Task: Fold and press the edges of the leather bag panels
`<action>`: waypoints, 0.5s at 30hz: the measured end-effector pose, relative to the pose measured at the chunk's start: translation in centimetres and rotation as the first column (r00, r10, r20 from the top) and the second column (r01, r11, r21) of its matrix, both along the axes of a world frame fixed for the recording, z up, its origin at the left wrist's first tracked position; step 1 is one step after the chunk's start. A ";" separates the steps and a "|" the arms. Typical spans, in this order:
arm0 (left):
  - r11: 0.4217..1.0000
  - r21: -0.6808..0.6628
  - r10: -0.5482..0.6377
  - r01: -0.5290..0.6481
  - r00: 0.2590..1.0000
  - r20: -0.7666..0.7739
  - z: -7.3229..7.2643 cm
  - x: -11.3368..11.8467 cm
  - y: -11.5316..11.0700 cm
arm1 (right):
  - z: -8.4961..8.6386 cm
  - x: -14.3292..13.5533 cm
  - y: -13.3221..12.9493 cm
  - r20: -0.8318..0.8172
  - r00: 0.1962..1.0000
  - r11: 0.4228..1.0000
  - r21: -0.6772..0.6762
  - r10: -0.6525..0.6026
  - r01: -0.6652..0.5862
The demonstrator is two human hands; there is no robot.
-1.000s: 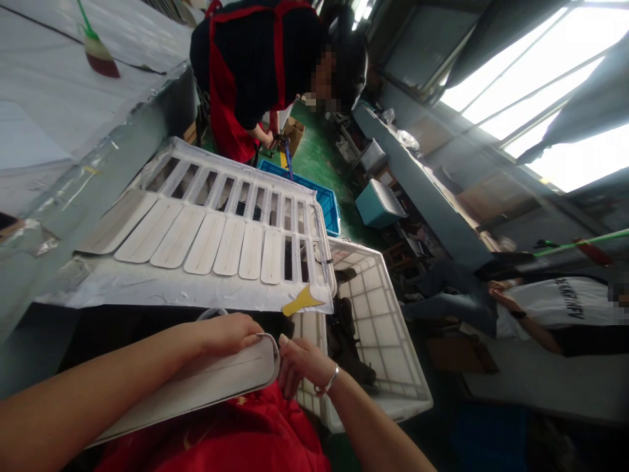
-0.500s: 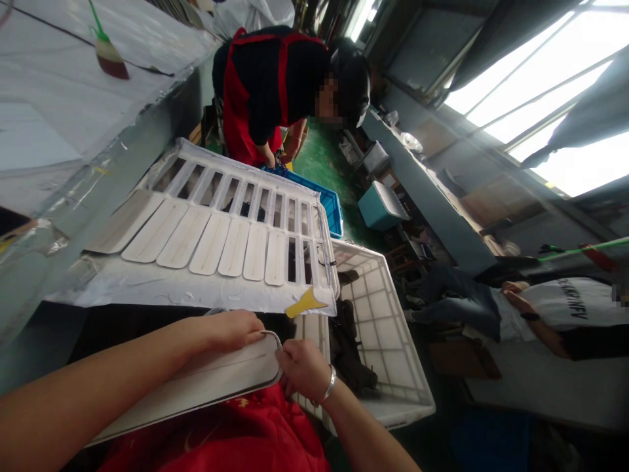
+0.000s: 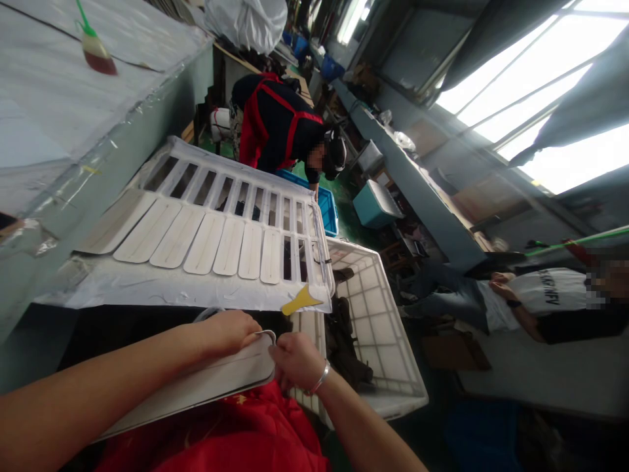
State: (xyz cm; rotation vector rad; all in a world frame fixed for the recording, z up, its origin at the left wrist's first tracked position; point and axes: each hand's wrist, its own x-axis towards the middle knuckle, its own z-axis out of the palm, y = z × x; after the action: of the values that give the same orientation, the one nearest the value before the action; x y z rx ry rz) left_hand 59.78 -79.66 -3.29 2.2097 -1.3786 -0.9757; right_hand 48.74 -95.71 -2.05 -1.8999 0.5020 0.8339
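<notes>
My left hand (image 3: pixel 233 331) lies along the upper edge of a long white rounded panel (image 3: pixel 211 373), its fingers closed on that edge. At the panel's rounded right end, my right hand (image 3: pixel 297 360) pinches the rim; a silver bracelet is on that wrist. The panel rests over red cloth (image 3: pixel 236 432) on my lap. Beyond my hands stands a white slotted rack (image 3: pixel 171 303) with several pale rounded panels (image 3: pixel 228 246) laid side by side on it. A yellow piece (image 3: pixel 302 300) sits at the rack's near right corner.
A white crate (image 3: pixel 388 328) with dark items is right of the rack. Behind it, a person in a red apron (image 3: pixel 280 124) bends over a blue bin (image 3: pixel 328 213). Another person (image 3: pixel 555 288) is at the right. A bottle (image 3: pixel 97 52) lies on the left table (image 3: pixel 147 85).
The person in the red apron has bent lower, with the head nearer the blue bin. The view has shifted slightly. Both my hands remain at the panel's end.
</notes>
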 end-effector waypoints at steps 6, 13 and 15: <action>0.999 -0.033 0.009 -0.010 0.999 -0.037 -0.6 0.1 -0.1 | -1.9 -0.7 -1.8 -0.168 0.958 0.834 0.472 -0.234 0.286; 0.999 -0.035 0.013 -0.016 0.997 -0.077 -0.4 0.4 -0.1 | -3.3 -0.8 -2.0 -0.171 0.945 0.802 0.500 -0.277 0.326; 0.999 -0.034 0.014 -0.016 0.997 -0.081 -0.5 0.5 -0.1 | -2.8 -0.3 -2.0 -0.149 0.966 0.852 0.457 -0.210 0.255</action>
State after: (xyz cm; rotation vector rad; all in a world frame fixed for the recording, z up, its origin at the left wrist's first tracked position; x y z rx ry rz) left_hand 60.31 -79.75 -3.83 2.1287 -1.3313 -1.0169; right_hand 48.47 -97.67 -4.82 -1.3234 0.5181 0.8000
